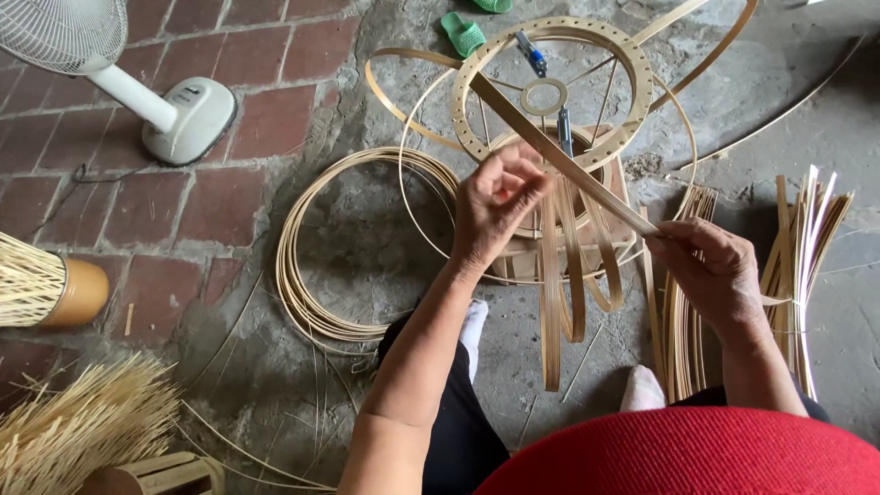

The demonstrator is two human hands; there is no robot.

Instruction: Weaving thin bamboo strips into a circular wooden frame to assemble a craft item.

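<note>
A flat bamboo strip (559, 156) runs diagonally from a round perforated bamboo frame (642, 82) down to the right. My left hand (495, 211) pinches the strip at its middle, fingers closed on it. My right hand (710, 270) grips the strip's lower end. The frame has an inner small ring (544, 96) held by thin spokes and blue clips (530, 50). Under my hands several bent bamboo strips (564, 275) hang in loops over a low wooden stand (522, 257).
A coil of thin cane (302, 275) lies on the floor at left. Bundles of bamboo strips (807, 247) lie at right. A white fan base (188, 119) stands upper left, green sandals (463, 35) at top, bamboo brushes (82, 422) lower left.
</note>
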